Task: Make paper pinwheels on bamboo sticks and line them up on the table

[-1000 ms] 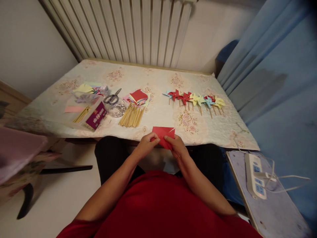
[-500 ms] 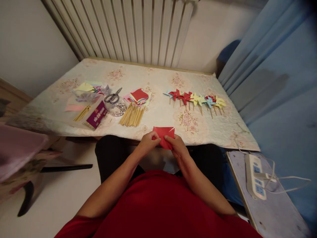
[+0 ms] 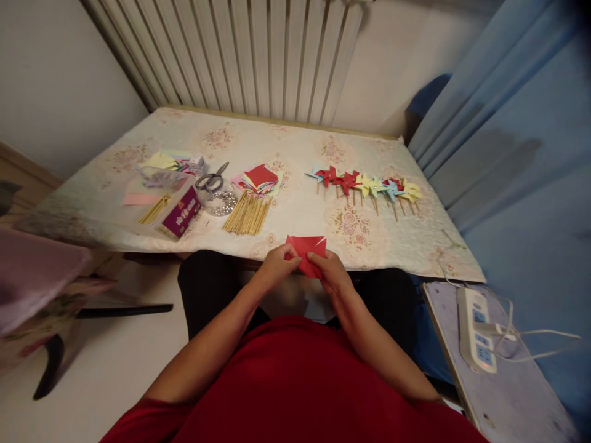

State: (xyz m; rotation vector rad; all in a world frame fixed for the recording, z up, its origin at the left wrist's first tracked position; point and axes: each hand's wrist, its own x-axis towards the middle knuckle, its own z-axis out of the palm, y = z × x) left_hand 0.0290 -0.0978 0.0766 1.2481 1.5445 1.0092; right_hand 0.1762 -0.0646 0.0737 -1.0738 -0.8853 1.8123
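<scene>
Between both hands, just over the table's front edge, is a square of red paper (image 3: 306,247) with slits cut in from its upper corners. My left hand (image 3: 279,263) pinches its left side. My right hand (image 3: 331,269) grips the right side, thumb lying on top of the sheet. Beyond the hands lie a bundle of thin gold sticks (image 3: 247,215) and a stack of coloured paper squares (image 3: 260,178) with red uppermost. A row of finished paper pinwheels (image 3: 364,186) in red, yellow and blue, on sticks, lies farther right.
Black-handled scissors (image 3: 210,181) rest on a round tub of small metal pieces (image 3: 221,202). Left of it stands a purple-and-clear box (image 3: 182,213) with more sticks. A power strip (image 3: 476,332) with white cables sits on a side board at right. A floral cloth (image 3: 295,147) covers the table.
Almost nothing differs. Both hands keep the same hold on the red paper, and the view has shifted very slightly.
</scene>
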